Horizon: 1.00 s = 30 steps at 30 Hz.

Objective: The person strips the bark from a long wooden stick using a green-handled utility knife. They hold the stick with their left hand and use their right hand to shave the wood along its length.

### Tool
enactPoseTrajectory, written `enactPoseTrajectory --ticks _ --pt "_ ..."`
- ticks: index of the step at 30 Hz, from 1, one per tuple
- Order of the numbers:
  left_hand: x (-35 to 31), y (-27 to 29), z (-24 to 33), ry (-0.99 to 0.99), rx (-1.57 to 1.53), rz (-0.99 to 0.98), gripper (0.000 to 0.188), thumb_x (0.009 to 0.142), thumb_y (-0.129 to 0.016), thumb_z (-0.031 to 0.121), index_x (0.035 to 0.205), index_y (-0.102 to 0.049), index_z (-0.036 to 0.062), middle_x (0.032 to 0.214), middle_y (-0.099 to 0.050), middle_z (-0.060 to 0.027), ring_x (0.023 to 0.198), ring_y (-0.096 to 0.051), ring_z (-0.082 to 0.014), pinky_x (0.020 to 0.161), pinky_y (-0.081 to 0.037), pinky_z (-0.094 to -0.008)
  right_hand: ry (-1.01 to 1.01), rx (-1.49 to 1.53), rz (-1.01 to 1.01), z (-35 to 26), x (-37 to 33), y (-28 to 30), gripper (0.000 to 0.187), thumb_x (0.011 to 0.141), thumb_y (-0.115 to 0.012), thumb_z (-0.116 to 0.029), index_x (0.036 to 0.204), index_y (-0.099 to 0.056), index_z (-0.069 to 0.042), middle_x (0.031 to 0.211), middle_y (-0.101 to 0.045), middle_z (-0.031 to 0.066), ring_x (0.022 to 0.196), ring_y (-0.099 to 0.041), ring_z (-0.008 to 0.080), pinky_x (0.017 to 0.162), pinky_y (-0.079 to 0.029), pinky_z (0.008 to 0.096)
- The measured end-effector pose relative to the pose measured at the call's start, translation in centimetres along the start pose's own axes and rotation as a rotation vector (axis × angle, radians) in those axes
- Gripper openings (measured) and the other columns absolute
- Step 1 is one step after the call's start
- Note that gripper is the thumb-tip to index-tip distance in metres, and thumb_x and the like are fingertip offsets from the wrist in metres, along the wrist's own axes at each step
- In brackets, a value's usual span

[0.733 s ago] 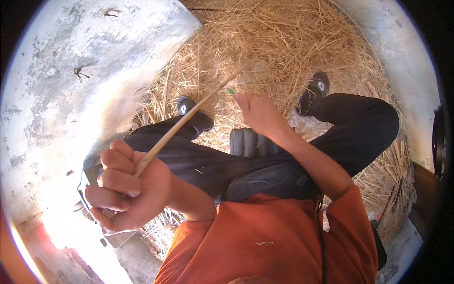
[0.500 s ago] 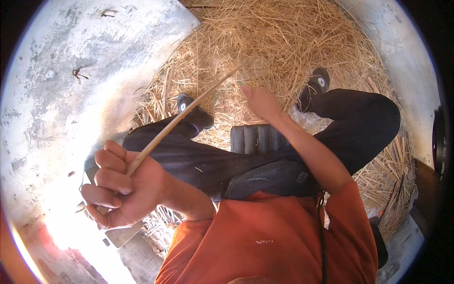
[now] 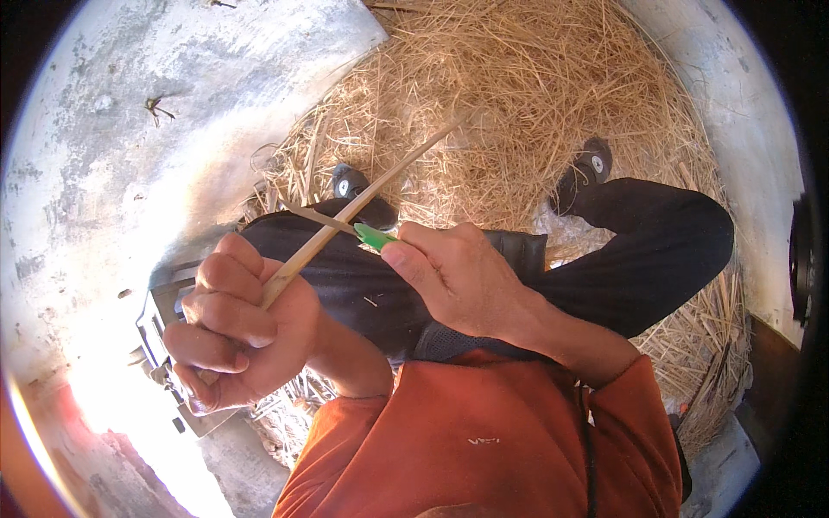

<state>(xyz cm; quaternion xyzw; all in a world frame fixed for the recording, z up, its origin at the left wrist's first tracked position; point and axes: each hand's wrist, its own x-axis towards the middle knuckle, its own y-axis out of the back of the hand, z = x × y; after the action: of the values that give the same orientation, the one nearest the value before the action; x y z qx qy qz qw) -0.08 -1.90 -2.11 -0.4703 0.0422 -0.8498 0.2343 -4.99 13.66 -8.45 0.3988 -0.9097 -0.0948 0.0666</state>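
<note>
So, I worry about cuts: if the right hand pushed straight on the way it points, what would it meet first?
Probably the thin stick that the left hand grips; the right hand already holds its green-handled knife at it. Depth is uncertain.

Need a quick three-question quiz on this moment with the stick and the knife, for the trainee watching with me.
1. True or false: the left hand grips the lower end of the thin stick in a closed fist.
2. Multiple choice: the handle showing at the fingertips of the right hand belongs to a small knife. Its colour is A) red B) green C) black.
3. Fill in: the ground beyond the person's shoes is covered by a pile of dry ____.

Key: 1 true; 2 B; 3 straw.
</note>
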Motion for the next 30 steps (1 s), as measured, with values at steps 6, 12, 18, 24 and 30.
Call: enactPoseTrajectory --ticks 6,12,18,24,30 --pt "0.4 0.0 0.2 0.004 0.02 0.044 0.037 0.089 -0.033 0.035 0.057 -0.035 0.0183 0.037 -0.037 0.0015 0.044 -0.016 -0.0104 0.048 -0.018 -0.0298 -0.084 -0.171 0.167 4.0 -0.2 -1.0 0.039 0.095 -0.047 -0.036 0.076 -0.055 -0.003 0.056 -0.055 0.0228 0.054 -0.056 0.0433 0.048 -0.044 0.0493" --pt "0.2 0.2 -0.1 -0.003 0.025 -0.028 0.036 0.089 -0.033 0.035 0.057 -0.035 0.0191 0.036 -0.037 0.0024 0.042 -0.016 -0.0094 0.047 -0.017 -0.0285 -0.076 -0.178 0.061 1.4 -1.0 -0.9 0.031 0.095 -0.046 -0.024 0.075 -0.053 0.0 0.06 -0.052 0.0231 0.057 -0.053 0.0434 0.049 -0.04 0.0469" --pt "0.4 0.7 0.1 0.01 0.064 -0.072 0.036 0.089 -0.034 0.035 0.056 -0.034 0.0191 0.035 -0.037 0.0029 0.041 -0.015 -0.0093 0.046 -0.017 -0.0283 -0.064 -0.148 0.055 0.3 -1.1 -0.5 0.04 0.096 -0.044 -0.032 0.074 -0.055 -0.001 0.057 -0.054 0.0232 0.054 -0.055 0.0429 0.049 -0.043 0.049" --pt "0.2 0.5 0.1 0.003 0.072 -0.039 0.037 0.089 -0.034 0.035 0.056 -0.034 0.0191 0.035 -0.037 0.0032 0.041 -0.016 -0.0092 0.046 -0.016 -0.0279 -0.067 -0.203 0.123 3.4 -0.1 -1.1 0.032 0.095 -0.046 -0.024 0.074 -0.052 -0.001 0.056 -0.05 0.0219 0.054 -0.052 0.0431 0.048 -0.039 0.047" --pt "-0.1 0.6 0.1 -0.006 0.043 -0.009 0.037 0.089 -0.034 0.036 0.056 -0.034 0.0191 0.035 -0.037 0.0032 0.041 -0.017 -0.0091 0.045 -0.017 -0.0279 -0.111 -0.212 0.099 2.6 -0.7 -1.2 0.033 0.095 -0.046 -0.024 0.075 -0.054 0.001 0.058 -0.051 0.022 0.055 -0.052 0.0424 0.049 -0.04 0.0461"
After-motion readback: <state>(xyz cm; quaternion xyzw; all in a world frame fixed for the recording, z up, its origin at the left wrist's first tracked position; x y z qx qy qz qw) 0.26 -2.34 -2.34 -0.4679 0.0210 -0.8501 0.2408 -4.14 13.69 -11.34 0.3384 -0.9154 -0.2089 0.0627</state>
